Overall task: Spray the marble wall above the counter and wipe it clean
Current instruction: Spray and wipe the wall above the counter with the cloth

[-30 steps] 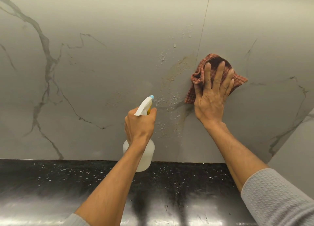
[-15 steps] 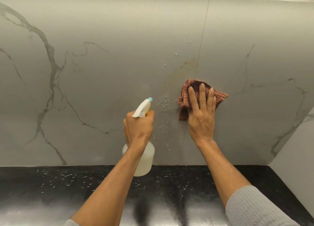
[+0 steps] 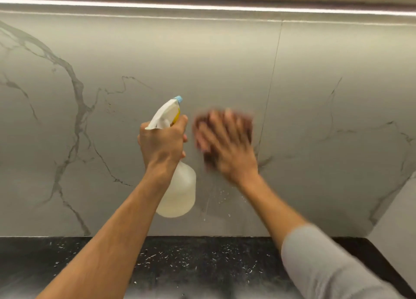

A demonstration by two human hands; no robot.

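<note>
The grey marble wall (image 3: 213,62) with dark veins fills the view above the black counter (image 3: 191,260). My left hand (image 3: 162,145) grips the neck of a white spray bottle (image 3: 177,190) with a blue nozzle tip, held upright close to the wall. Just right of it, my right hand (image 3: 227,150) presses a reddish checked cloth (image 3: 246,121) flat against the wall; both are motion-blurred. A few droplets (image 3: 221,196) cling to the wall below the cloth.
A vertical tile seam (image 3: 270,96) runs down the wall right of the cloth. A side wall (image 3: 396,220) meets the marble at the right corner. A light strip (image 3: 202,6) glows along the top. The counter is speckled with droplets.
My right hand has swept the cloth left across the seam and over the sprayed patch, which now looks mostly wiped. The spray bottle has stayed near the same place. The view has tilted upward.
</note>
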